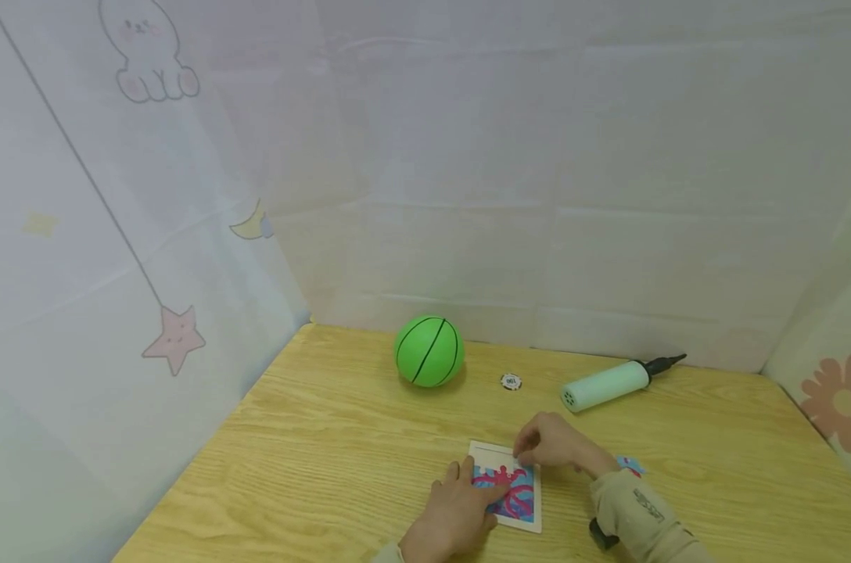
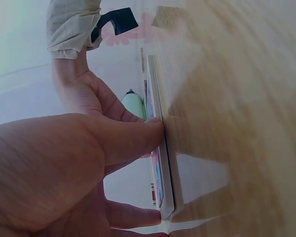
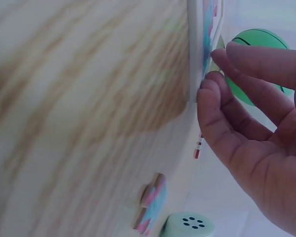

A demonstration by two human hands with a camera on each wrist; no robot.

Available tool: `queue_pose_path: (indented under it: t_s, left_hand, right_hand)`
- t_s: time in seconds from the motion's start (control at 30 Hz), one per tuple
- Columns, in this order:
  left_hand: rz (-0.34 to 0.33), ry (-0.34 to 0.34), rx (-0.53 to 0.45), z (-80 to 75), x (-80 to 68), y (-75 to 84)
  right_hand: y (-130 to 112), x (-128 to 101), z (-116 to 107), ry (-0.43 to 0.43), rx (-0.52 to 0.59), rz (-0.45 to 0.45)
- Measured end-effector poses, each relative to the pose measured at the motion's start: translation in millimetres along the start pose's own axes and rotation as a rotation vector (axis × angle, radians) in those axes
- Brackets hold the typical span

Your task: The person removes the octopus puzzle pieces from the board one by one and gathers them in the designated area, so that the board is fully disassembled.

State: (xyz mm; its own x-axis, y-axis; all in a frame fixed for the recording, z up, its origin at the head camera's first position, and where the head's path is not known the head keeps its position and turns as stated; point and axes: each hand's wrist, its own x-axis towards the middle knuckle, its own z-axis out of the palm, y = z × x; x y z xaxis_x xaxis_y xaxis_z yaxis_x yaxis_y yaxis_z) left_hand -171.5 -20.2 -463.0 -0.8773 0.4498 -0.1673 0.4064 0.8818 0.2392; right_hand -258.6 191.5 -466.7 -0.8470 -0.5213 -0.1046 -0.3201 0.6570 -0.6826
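A jigsaw puzzle (image 1: 526, 504) in a pale frame lies on the table, showing a red octopus on blue; bare backing shows along its top. My left hand (image 1: 455, 504) rests spread over its left side, one finger reaching across the picture. In the left wrist view, the thumb (image 2: 133, 140) presses the frame's near edge. My right hand (image 1: 548, 442) is at the puzzle's top right corner, fingertips bent together around a small puzzle piece that they mostly hide. A loose blue and pink puzzle piece (image 3: 153, 205) lies on the table beside the right wrist.
Behind the puzzle stand a green ball (image 1: 429, 352) and a poker chip (image 1: 511, 381). A pale green hand pump (image 1: 608, 385) with a black nozzle lies at the back right. Printed cloth walls (image 1: 468, 172) enclose the table (image 1: 292, 453).
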Motion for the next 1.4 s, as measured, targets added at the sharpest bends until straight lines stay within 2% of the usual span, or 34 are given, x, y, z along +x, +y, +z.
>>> queue_pose_path:
  t_s: [0.4,0.77,1.1,1.4]
  left_hand:
    - [-0.003,0.01,0.02,-0.6,-1.2,-0.2]
    - [-0.014,-0.029,-0.064,0.5,-0.5,-0.3]
    - [0.008,0.004,-0.014,0.9,0.4,1.0]
    - [0.014,0.015,-0.035,1.1,-0.4,0.5]
  right_hand:
    - [-8.9,-1.8,-3.6,-0.037,0.01,-0.02]
    - [-3.9,-2.8,2.5,-0.04,0.061,0.004]
    - [-2.4,-2.8,2.4,-0.047,0.068,-0.015]
    - [-6.9,-4.1,0.8,-0.039,0.054,-0.05]
